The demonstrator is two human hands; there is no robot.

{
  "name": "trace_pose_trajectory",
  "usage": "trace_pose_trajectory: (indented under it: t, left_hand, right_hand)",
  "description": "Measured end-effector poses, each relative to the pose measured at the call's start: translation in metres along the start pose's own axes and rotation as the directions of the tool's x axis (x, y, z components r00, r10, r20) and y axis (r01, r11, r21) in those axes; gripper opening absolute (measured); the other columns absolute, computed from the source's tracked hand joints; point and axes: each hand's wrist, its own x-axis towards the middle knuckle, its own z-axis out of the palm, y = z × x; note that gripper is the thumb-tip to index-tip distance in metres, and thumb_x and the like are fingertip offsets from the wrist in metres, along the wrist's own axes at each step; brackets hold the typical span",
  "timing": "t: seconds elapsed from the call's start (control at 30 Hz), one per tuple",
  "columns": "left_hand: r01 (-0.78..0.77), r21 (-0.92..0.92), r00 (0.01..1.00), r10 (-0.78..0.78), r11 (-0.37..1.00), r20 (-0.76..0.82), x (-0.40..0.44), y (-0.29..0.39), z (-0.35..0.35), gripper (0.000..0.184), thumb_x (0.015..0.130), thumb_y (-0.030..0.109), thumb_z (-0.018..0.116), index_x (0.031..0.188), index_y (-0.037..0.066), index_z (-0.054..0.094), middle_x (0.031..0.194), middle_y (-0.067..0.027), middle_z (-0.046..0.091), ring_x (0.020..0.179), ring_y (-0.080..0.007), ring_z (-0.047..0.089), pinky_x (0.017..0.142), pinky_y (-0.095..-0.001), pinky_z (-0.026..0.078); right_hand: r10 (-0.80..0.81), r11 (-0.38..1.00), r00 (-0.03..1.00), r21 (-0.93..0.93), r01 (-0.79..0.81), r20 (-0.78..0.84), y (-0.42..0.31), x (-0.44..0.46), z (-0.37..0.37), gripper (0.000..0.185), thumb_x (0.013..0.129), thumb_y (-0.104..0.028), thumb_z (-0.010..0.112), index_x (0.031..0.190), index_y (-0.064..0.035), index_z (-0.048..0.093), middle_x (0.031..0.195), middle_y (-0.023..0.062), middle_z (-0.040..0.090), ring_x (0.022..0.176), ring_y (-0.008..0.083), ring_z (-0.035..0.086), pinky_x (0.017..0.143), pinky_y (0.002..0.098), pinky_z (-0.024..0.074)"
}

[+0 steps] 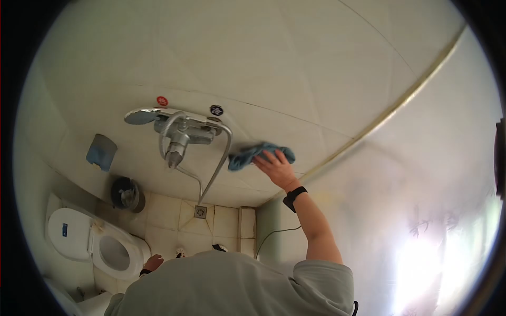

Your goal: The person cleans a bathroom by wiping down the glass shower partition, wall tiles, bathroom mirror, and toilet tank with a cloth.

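My right hand (278, 167), with a black band on its wrist, presses a blue-green cloth (262, 155) against the pale tiled wall. Its fingers lie over the cloth's right part, and the cloth is bunched under them. Just left of the cloth hangs the metal shower hose (228, 150), which loops down from the chrome shower mixer (182, 134). My left hand (154, 262) is low beside my body, close to the toilet's right side. It is small in view and its fingers cannot be made out clearly.
An open toilet (138, 246) stands at lower left, with a dark bin (125, 194) behind it. A blue-grey holder (101, 152) is on the wall. A floor drain (200, 211) lies below the hose. A frosted panel (358, 210) is at right.
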Motion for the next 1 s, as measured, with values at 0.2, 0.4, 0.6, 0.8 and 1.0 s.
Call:
trace_pose_trajectory:
  t: [0.2, 0.4, 0.6, 0.8, 1.0]
  left_hand:
    - [-0.112, -0.328, 0.987, 0.066, 0.938, -0.149, 0.018, -0.013, -0.027, 0.028, 0.091, 0.024, 0.057, 0.112, 0.005, 0.062, 0.119, -0.0185, 0.060, 0.117, -0.0296, 0.055, 0.096, -0.0404, 0.046]
    - [-0.002, -0.335, 0.996, 0.030, 0.942, 0.079, 0.025, -0.027, -0.036, 0.030, 0.093, 0.025, 0.056, 0.114, 0.005, 0.061, 0.120, -0.0192, 0.060, 0.116, -0.0305, 0.056, 0.096, -0.0405, 0.047]
    - [-0.023, -0.337, 0.990, 0.068, 0.941, 0.122, 0.035, -0.035, -0.053, 0.032, 0.094, 0.026, 0.055, 0.116, 0.004, 0.060, 0.120, -0.0198, 0.060, 0.115, -0.0315, 0.057, 0.095, -0.0405, 0.047]
    - [0.489, -0.535, 0.871, -0.352, 0.689, 0.342, 0.048, -0.001, -0.102, 0.039, 0.097, 0.030, 0.052, 0.123, 0.002, 0.057, 0.122, -0.0202, 0.060, 0.113, -0.0346, 0.058, 0.092, -0.0409, 0.047]
    - [0.496, -0.523, 0.863, -0.327, 0.693, 0.385, 0.007, 0.021, -0.123, 0.041, 0.097, 0.032, 0.053, 0.124, 0.002, 0.055, 0.119, -0.0188, 0.062, 0.109, -0.0344, 0.060, 0.090, -0.0397, 0.048]
  right_hand:
    - [-0.122, 0.991, 0.984, -0.034, 0.128, 0.128, 0.036, -0.013, -0.021, 0.040, 0.086, -0.021, 0.054, 0.123, -0.0347, 0.061, 0.138, -0.0147, 0.050, 0.137, 0.0153, 0.032, 0.112, 0.0424, 0.0297]
    - [0.195, 0.953, 0.965, -0.197, -0.229, -0.178, 0.163, 0.087, -0.155, 0.055, 0.077, -0.008, 0.061, 0.123, -0.0370, 0.061, 0.137, -0.0095, 0.053, 0.132, 0.0232, 0.041, 0.109, 0.0509, 0.0321]
    - [0.446, 0.840, 0.551, 0.119, -0.529, -0.705, 0.249, 0.145, -0.218, 0.048, 0.086, -0.006, 0.050, 0.134, -0.0079, 0.055, 0.142, 0.0202, 0.047, 0.133, 0.0401, 0.040, 0.111, 0.0491, 0.0289]
    - [0.610, 0.566, 0.216, 0.228, -0.792, -0.762, 0.180, 0.103, -0.125, 0.045, 0.090, -0.019, 0.052, 0.133, -0.0043, 0.055, 0.135, 0.0258, 0.051, 0.128, 0.0409, 0.044, 0.108, 0.0467, 0.0315]
    - [0.879, 0.061, -0.150, 0.418, -0.906, -0.453, -0.011, -0.012, 0.062, 0.048, 0.095, -0.014, 0.044, 0.132, 0.0158, 0.039, 0.137, 0.0350, 0.038, 0.122, 0.0509, 0.037, 0.106, 0.0519, 0.0278]
